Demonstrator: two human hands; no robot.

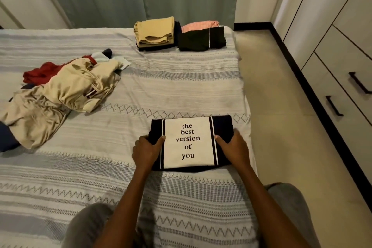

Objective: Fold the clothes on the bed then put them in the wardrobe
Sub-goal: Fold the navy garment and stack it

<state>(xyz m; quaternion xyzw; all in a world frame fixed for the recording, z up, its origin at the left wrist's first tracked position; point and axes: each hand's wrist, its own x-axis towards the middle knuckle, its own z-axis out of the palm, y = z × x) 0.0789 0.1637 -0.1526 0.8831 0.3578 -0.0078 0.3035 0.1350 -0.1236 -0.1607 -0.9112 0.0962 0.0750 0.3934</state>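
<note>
Centrally on the near part of the bed point(84, 167), a folded navy shirt point(188, 143) lies flat, its white panel reading "the best version of you". My left hand point(146, 150) grips its left edge, thumb on top and fingers curled at the side; my right hand point(231, 147) grips its right edge likewise. At the far edge sit two folded stacks: a tan stack point(155, 32) and, just right, a black garment point(202, 39) in front of a pink one point(199, 25). Unfolded clothes point(60, 90) are heaped at the left. Wardrobe drawers point(342, 78) stand at the right, shut.
</note>
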